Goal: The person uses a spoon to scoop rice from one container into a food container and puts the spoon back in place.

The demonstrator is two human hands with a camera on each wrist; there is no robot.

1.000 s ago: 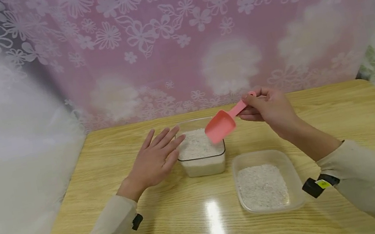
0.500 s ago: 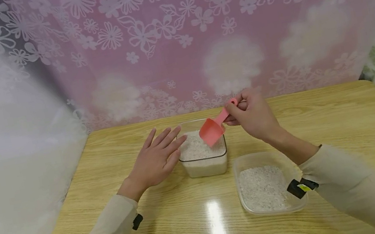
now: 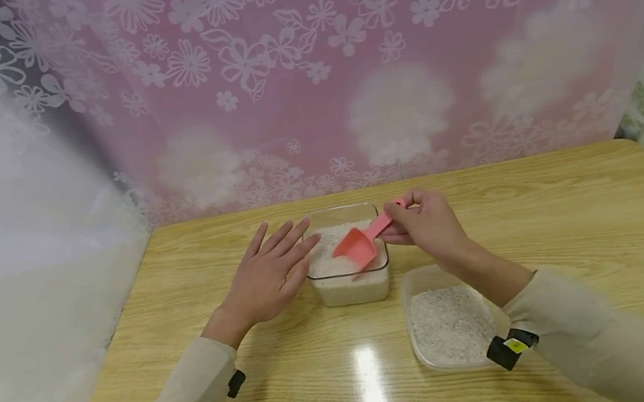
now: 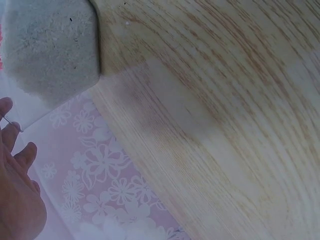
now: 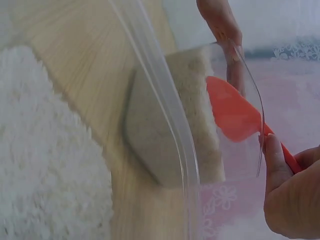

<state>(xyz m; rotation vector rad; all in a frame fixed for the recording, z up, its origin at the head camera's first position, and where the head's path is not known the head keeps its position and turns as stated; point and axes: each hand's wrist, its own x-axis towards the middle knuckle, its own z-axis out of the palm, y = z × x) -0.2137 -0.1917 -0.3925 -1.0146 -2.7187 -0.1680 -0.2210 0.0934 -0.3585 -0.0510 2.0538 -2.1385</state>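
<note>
My right hand (image 3: 429,221) grips the handle of a pink scoop (image 3: 358,248). The scoop's front edge dips into white rice (image 3: 326,250) in a clear container (image 3: 351,291) near the back of the table. In the right wrist view the scoop (image 5: 232,110) sits partly in the rice, inside the wall. My left hand (image 3: 261,280) has its fingers spread straight, with the fingertips at the container's left rim. The left wrist view shows the left hand (image 4: 17,190) beside the rice-filled container (image 4: 52,45).
A second clear plastic container (image 3: 422,356), holding rice (image 3: 450,322), stands nearer on the right, partly under my right forearm. Both stand on a wooden table (image 3: 304,391). A pink floral curtain (image 3: 296,126) hangs behind the table's back edge.
My right hand has moved left and down with the scoop, whose edge has gone from above the container into the rice. The left hand stays at the rim.
</note>
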